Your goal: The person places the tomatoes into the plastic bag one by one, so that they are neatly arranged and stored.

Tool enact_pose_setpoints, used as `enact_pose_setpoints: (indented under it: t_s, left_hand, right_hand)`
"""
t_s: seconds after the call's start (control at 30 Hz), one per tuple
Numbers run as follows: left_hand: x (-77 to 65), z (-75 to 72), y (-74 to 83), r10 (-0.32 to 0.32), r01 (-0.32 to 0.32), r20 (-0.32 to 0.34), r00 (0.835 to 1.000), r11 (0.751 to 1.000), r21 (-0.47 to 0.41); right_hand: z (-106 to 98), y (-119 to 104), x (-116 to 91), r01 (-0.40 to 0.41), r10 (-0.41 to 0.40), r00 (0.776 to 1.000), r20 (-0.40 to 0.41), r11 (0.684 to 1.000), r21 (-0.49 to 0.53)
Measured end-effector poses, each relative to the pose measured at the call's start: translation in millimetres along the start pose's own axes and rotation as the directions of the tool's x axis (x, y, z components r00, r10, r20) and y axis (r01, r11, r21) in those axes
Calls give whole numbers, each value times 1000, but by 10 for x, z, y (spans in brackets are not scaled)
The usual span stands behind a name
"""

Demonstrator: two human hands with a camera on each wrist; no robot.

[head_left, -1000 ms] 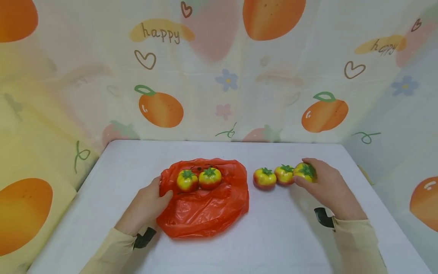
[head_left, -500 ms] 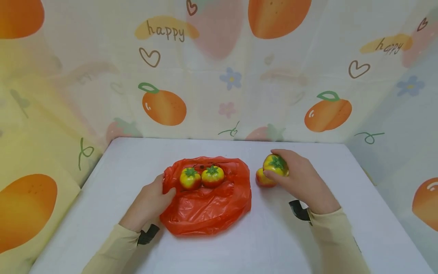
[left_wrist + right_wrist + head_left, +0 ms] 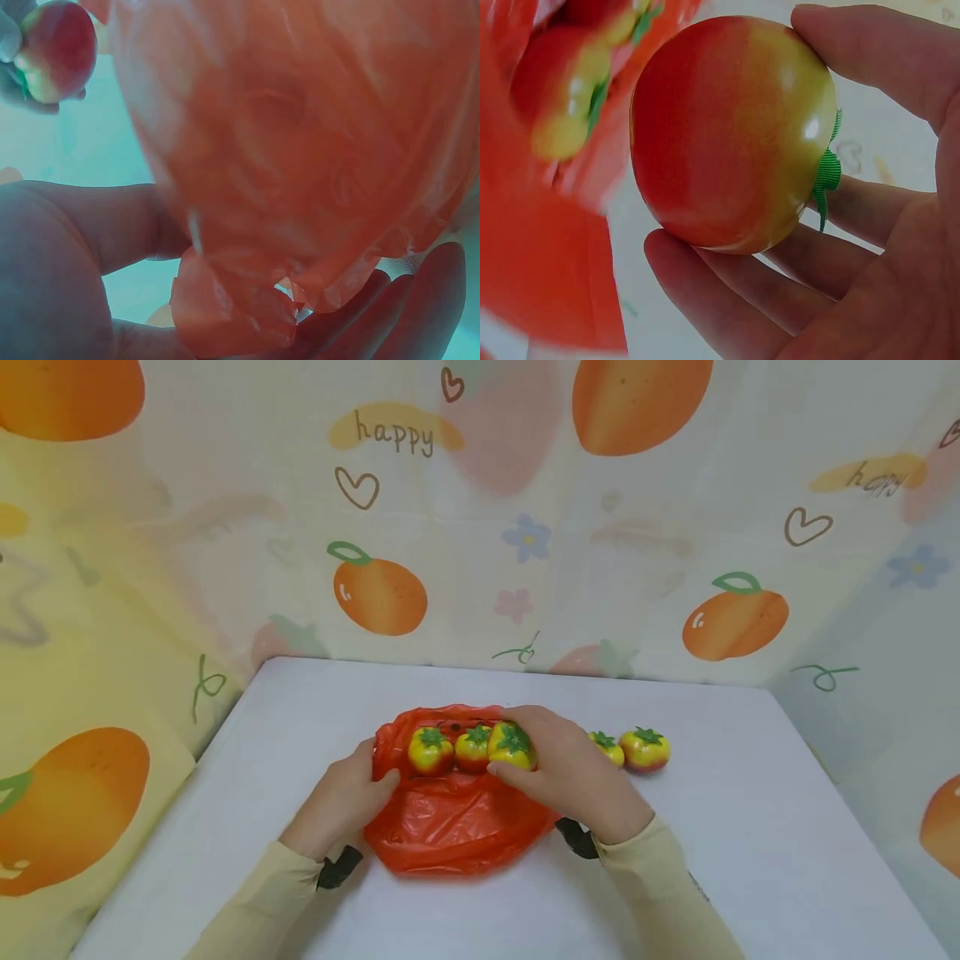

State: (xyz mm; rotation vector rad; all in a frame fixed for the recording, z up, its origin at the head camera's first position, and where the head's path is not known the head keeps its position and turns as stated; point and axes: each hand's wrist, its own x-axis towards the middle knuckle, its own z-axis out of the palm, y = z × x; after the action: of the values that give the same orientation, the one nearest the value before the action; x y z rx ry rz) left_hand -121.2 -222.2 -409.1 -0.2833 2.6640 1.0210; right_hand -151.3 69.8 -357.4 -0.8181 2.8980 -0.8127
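Observation:
A red plastic bag [image 3: 450, 835] lies on the table with its mouth spread. Two red-and-yellow tomatoes with green leafy tops, a left one [image 3: 431, 753] and a right one [image 3: 472, 749], sit in its opening. My left hand [image 3: 341, 797] grips the bag's left edge, thumb on top and fingers beneath, as the bag [image 3: 300, 150] filling the left wrist view shows. Thumb and fingers of my right hand [image 3: 570, 768] hold another tomato [image 3: 735, 135] over the bag's right side, its leafy top turned toward the palm. In the head view it overlaps the right tomato.
Two more tomatoes, a nearer one [image 3: 606, 748] partly behind my right hand and a farther one [image 3: 645, 750], stand on the white table [image 3: 750, 827] to the bag's right. A fruit-printed cloth [image 3: 465, 552] hangs behind the table.
My right hand has lifted the rightmost tomato of the row and carried it left, past the other two, to over the bag. My left hand keeps its hold on the bag's edge.

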Motion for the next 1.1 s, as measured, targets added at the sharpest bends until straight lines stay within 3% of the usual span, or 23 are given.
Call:
enact_pose_setpoints:
  t_s: [0.27,0.63,1.1]
  left_hand:
    - [-15,11,11,10,-10,-9,1000,1000,2]
    - [-16,0,-7,38,-38,-21,999,999,-10]
    - [-15,8,-25,28,-27,-21,999,1000,5]
  right_hand:
    - [272,-225,81,17,-21,996,91,999,44]
    - [667,-467,167,48,-52,972,230,999,19]
    - [923,-498,221,87,-77,953,293,996,-22]
